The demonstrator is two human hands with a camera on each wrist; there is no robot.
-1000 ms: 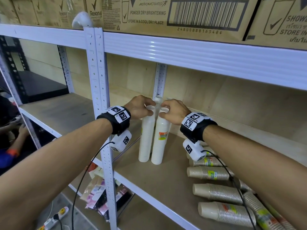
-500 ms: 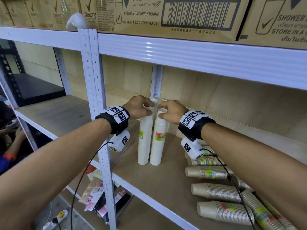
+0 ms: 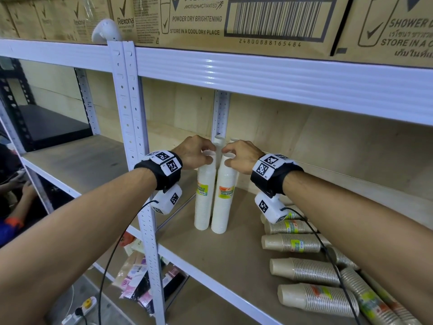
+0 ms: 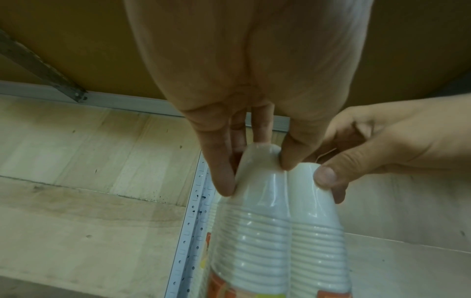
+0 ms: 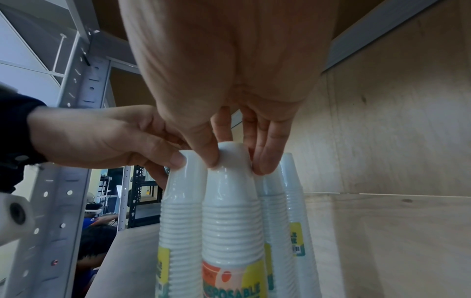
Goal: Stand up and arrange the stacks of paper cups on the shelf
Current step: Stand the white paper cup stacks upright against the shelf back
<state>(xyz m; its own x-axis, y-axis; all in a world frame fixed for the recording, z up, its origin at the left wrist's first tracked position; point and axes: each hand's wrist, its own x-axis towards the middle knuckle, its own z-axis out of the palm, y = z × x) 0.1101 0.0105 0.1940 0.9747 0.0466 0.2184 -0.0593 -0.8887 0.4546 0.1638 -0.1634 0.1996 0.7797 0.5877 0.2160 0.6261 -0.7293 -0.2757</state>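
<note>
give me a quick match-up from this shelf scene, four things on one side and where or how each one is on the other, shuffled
Things
1. left hand
2. right hand
3. brown cup stacks
4. Rexona boxes

States
A. on the shelf above
B. lying on their sides at the right of the shelf board
C. grips the top of the upright white stack with the orange label
D. grips the top of the upright white stack with the yellow-green label

Pairs: 1-D, 2-C, 3-B, 4-A
</note>
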